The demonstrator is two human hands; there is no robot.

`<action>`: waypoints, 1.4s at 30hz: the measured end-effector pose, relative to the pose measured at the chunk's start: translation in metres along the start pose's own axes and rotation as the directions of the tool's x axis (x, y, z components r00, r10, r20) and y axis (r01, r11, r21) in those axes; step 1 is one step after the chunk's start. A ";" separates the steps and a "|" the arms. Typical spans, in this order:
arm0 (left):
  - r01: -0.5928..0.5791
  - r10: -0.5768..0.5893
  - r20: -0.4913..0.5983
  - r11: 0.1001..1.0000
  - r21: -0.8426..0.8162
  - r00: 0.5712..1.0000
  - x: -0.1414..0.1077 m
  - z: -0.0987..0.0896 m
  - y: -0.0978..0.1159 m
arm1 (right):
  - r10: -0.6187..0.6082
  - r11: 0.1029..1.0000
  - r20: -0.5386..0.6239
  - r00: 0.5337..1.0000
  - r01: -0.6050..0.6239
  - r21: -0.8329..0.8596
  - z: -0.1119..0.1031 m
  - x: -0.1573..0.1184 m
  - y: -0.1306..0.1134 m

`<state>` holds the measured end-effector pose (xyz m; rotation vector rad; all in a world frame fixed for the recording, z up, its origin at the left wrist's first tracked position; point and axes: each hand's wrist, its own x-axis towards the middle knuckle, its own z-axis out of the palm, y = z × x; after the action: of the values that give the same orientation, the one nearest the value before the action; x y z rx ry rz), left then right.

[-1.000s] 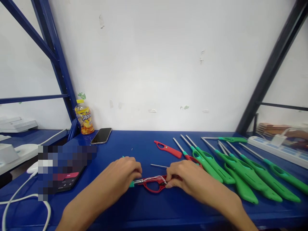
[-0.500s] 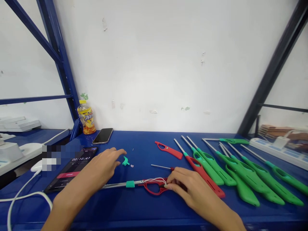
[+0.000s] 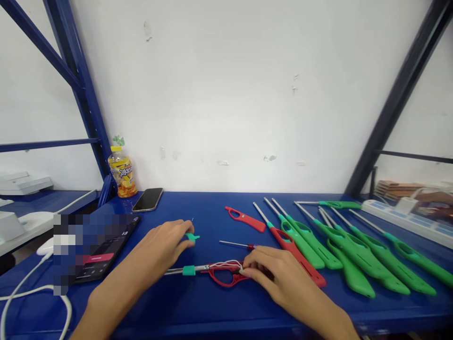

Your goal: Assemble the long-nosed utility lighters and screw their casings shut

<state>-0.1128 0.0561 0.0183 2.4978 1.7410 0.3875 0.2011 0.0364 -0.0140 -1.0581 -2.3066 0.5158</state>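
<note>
My left hand (image 3: 168, 243) pinches a small teal plastic trigger piece (image 3: 192, 237) between thumb and fingers, just above the table. My right hand (image 3: 272, 269) is closed over the handle end of an opened red gas lighter (image 3: 223, 284), holding it against the table. White wires (image 3: 226, 262) run along the lighter to my right fingertips. Its metal tube carries a teal collar (image 3: 188, 270) and points left under my left wrist. A screwdriver (image 3: 233, 243) lies just beyond my right hand, its handle partly covered. The lighter's inside under my right fingers is hidden.
A red half-shell (image 3: 247, 221) lies farther back. To the right are a whole red lighter (image 3: 295, 250) and several green lighters (image 3: 364, 250). A power strip (image 3: 414, 222) is at far right. Two phones (image 3: 147, 199), a drink bottle (image 3: 122, 174) and white cables (image 3: 28, 278) are left.
My left hand has moved right and closed on the teal trigger piece, which lay loose on the table before. My right hand stays on the opened lighter. The view has shifted slightly.
</note>
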 end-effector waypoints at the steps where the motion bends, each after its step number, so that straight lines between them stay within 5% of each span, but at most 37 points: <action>1: -0.030 0.030 -0.005 0.999 -0.029 1.000 -0.001 0.000 0.005 | -0.001 1.000 -0.002 1.000 0.001 -0.004 0.000 0.000 0.000; 8: -0.220 0.211 -0.077 0.966 -0.139 0.974 -0.006 0.015 0.033 | -0.004 1.000 -0.018 1.000 0.004 -0.007 0.001 -0.001 0.001; 19: -0.154 0.104 0.248 0.969 0.191 0.963 -0.003 0.008 0.087 | 0.000 1.000 -0.025 1.000 0.001 0.003 0.001 -0.002 -0.001; 29: -0.100 0.045 0.273 0.976 0.194 0.961 -0.003 0.005 0.096 | -0.008 1.000 -0.023 1.000 0.008 0.001 0.001 -0.002 0.000; 42: -0.145 0.104 0.194 0.966 0.215 0.975 -0.005 0.010 0.092 | -0.059 0.998 -0.033 0.998 0.058 -0.039 0.002 -0.001 0.003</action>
<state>-0.0274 0.0200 0.0265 2.7078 1.6466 -0.0392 0.2019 0.0372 -0.0176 -1.0059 -2.3189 0.4291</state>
